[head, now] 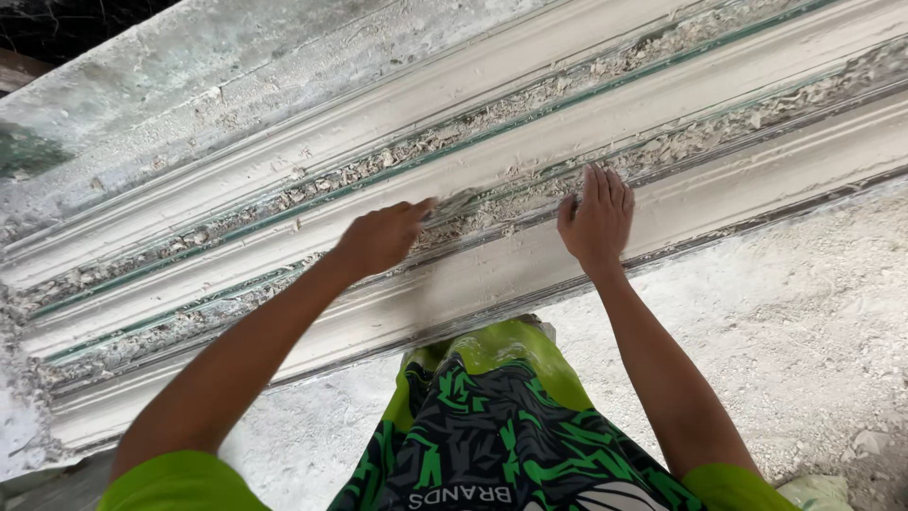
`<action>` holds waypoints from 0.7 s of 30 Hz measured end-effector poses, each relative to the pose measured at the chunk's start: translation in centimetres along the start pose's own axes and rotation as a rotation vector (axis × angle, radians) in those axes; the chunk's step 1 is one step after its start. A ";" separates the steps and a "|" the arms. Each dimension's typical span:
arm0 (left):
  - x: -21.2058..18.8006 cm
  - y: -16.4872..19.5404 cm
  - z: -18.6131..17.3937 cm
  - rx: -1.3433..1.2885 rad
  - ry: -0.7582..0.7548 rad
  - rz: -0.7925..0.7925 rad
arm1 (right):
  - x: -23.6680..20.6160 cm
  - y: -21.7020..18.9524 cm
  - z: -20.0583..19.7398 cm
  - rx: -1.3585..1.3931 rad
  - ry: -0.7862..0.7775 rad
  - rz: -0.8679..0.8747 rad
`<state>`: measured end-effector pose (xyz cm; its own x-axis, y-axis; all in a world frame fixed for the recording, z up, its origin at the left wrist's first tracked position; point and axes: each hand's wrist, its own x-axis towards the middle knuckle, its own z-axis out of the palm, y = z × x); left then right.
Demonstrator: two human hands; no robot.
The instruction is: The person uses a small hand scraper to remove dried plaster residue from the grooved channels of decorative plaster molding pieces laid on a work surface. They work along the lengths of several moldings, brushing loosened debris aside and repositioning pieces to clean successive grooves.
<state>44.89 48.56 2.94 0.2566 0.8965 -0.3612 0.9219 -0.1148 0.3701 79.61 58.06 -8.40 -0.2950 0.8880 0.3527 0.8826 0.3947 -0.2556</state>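
We see the long white plaster moulding (pixel 492 274) running lower-left to upper-right; our right hand (pixel 598 220) lies flat and open on it, our left hand (pixel 380 237) half-curled, fingertips touching its groove.

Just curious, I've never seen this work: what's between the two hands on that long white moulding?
In the head view, between the left hand and right hand runs a groove of the moulding, filled with crumbly plaster scraps.

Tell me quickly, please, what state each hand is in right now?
Left hand: fingers curled, fingertips on the white moulding; whether it holds anything cannot be told.
Right hand: open, flat on the moulding, holding nothing.
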 end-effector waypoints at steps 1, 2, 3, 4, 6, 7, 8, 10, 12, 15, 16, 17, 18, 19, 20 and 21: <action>-0.1 -0.2 -0.1 0.009 0.057 0.034 | 0.0 -0.1 0.0 0.008 -0.006 0.008; 0.2 0.0 -0.2 0.030 0.015 -0.014 | 0.0 -0.1 0.0 0.014 -0.013 0.015; 1.4 0.8 -0.1 0.055 -0.024 -0.057 | 0.1 -0.2 0.0 0.018 -0.013 0.025; 3.2 2.0 -0.1 0.078 -0.064 -0.098 | 0.2 -0.1 -0.1 0.027 -0.018 0.035; 8.3 5.9 0.2 0.111 -0.046 -0.082 | 0.5 -0.1 -0.3 0.042 -0.029 0.058; 10.9 7.8 0.1 0.084 0.019 -0.031 | 0.6 0.0 -0.4 0.036 -0.030 0.050; 13.5 9.9 0.2 0.120 0.137 0.074 | 0.7 0.1 -0.5 0.028 -0.025 0.044; 17.0 12.2 -0.1 0.194 0.124 0.076 | 0.7 0.3 -0.7 0.027 -0.015 0.046; 17.2 12.7 -1.0 0.073 0.039 0.051 | 0.6 0.3 -1.2 0.052 -0.018 0.056; 13.4 8.7 -0.2 0.142 0.172 0.127 | 0.1 0.4 -1.3 0.041 0.032 -0.004; 11.2 7.0 0.0 0.135 0.088 0.081 | 0.1 0.3 -1.4 0.055 0.035 0.010; 8.8 5.4 0.2 0.123 0.002 0.030 | 0.1 0.1 -1.4 0.069 0.031 0.020; 6.5 4.0 0.3 0.141 0.040 0.022 | 0.2 -0.1 -1.5 0.085 0.030 0.025; 4.6 3.0 0.3 0.160 0.087 0.016 | 0.4 -0.3 -1.6 0.068 0.023 0.046; 3.4 2.4 0.1 0.154 0.080 -0.007 | 0.6 -0.5 -1.7 0.051 0.023 0.064; 2.8 2.5 -0.1 0.145 0.071 -0.032 | 0.8 -0.7 -1.8 0.035 0.019 0.080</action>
<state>47.90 50.87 2.92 0.2099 0.9281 -0.3076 0.9629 -0.1416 0.2297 79.40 58.10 -6.28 -0.2166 0.9126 0.3468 0.8895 0.3309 -0.3151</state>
